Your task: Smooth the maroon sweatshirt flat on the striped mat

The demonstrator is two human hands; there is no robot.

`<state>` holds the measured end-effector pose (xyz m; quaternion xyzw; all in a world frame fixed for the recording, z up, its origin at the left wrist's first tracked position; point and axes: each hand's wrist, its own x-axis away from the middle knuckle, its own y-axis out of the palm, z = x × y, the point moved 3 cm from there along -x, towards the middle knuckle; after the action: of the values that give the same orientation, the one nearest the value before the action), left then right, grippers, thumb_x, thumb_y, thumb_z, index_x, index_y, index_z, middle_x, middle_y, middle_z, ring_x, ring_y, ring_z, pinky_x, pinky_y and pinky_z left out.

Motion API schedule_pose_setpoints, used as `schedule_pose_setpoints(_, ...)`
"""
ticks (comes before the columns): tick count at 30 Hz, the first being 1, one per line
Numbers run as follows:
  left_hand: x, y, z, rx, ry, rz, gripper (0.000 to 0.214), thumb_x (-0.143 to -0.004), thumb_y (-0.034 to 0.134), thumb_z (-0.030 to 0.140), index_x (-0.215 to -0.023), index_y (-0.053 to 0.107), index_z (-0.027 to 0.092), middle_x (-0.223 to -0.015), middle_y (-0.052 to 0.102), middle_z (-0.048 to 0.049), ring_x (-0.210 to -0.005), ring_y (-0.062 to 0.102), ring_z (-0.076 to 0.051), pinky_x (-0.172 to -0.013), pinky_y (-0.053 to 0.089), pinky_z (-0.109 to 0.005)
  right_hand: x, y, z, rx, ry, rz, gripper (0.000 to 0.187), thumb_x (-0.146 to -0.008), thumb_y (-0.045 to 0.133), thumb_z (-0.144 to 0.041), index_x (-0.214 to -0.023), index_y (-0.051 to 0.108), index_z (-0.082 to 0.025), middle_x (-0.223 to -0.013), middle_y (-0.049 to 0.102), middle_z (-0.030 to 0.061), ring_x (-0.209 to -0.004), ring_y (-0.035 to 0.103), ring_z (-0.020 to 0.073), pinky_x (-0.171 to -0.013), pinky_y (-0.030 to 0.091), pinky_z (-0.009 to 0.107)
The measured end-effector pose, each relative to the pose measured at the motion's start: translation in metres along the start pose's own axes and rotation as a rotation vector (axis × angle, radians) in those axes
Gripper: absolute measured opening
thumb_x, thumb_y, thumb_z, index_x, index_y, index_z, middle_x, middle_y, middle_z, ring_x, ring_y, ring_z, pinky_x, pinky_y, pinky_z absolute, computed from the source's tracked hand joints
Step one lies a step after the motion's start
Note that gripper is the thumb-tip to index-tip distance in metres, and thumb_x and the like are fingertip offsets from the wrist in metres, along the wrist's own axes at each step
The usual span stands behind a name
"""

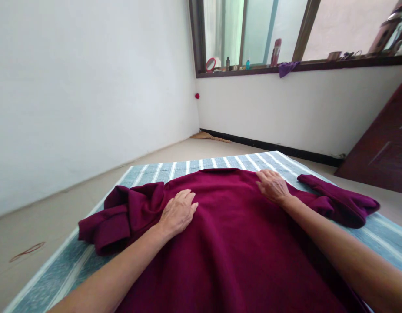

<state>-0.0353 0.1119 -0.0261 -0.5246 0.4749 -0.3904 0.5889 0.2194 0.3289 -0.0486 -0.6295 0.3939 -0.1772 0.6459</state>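
A dark magenta sweater (233, 234) lies spread on a blue and white striped mat (57, 274). My left hand (178, 213) rests flat on the sweater near its left shoulder, fingers stretched out and holding nothing. My right hand (273, 186) lies flat near the right shoulder, fingers also stretched out. The left sleeve (119, 217) is bunched in folds beside my left hand. The right sleeve (340, 200) lies out to the right on the mat.
The mat lies on a pale floor (21, 226) next to a white wall. A window sill (285, 65) at the back carries bottles and small items. A dark wooden board (383, 139) leans at right. A broom (210, 137) lies in the corner.
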Motion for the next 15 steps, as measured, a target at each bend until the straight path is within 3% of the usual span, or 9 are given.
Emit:
schedule_pose_setpoints(2,0.008,0.018,-0.012,0.038,-0.061,-0.017,0.046,-0.091,0.04,0.037,-0.126,0.054,0.01,-0.138,0.051,-0.0177,-0.13,0.044,-0.028,-0.105,0.036,-0.048,0.004,0.01,-0.008,-0.025,-0.109,-0.05,0.031,-0.092,0.044,-0.034,-0.118,0.058,-0.023,-0.128,0.055,0.007,-0.119,0.048,0.0212,-0.1,0.033,0.03)
schedule_pose_setpoints(5,0.012,0.033,-0.038,0.088,-0.11,-0.003,0.052,-0.091,0.036,0.043,-0.129,0.052,0.011,-0.141,0.048,-0.0168,-0.134,0.039,-0.03,-0.108,0.03,-0.055,0.004,0.024,-0.002,-0.035,-0.118,-0.091,0.036,-0.096,0.038,-0.038,-0.118,0.058,-0.019,-0.128,0.056,0.0096,-0.117,0.051,0.0212,-0.098,0.036,0.031)
schedule_pose_setpoints(9,0.012,0.033,-0.061,0.155,-0.108,0.049,0.056,-0.09,0.031,0.047,-0.123,0.058,0.011,-0.136,0.054,-0.0158,-0.129,0.046,-0.027,-0.108,0.036,-0.046,0.005,0.026,0.004,-0.032,-0.085,-0.095,0.039,-0.097,0.036,-0.039,-0.12,0.058,-0.016,-0.129,0.055,0.0129,-0.118,0.05,0.0236,-0.099,0.036,0.035)
schedule_pose_setpoints(15,0.023,0.03,-0.068,0.213,-0.009,0.113,0.054,-0.089,0.03,0.045,-0.117,0.061,0.011,-0.127,0.062,-0.013,-0.123,0.053,-0.022,-0.109,0.036,-0.036,0.022,0.024,-0.013,-0.06,-0.102,-0.094,0.044,-0.097,0.036,-0.043,-0.128,0.052,-0.018,-0.135,0.051,0.0117,-0.126,0.044,0.0229,-0.105,0.031,0.034)
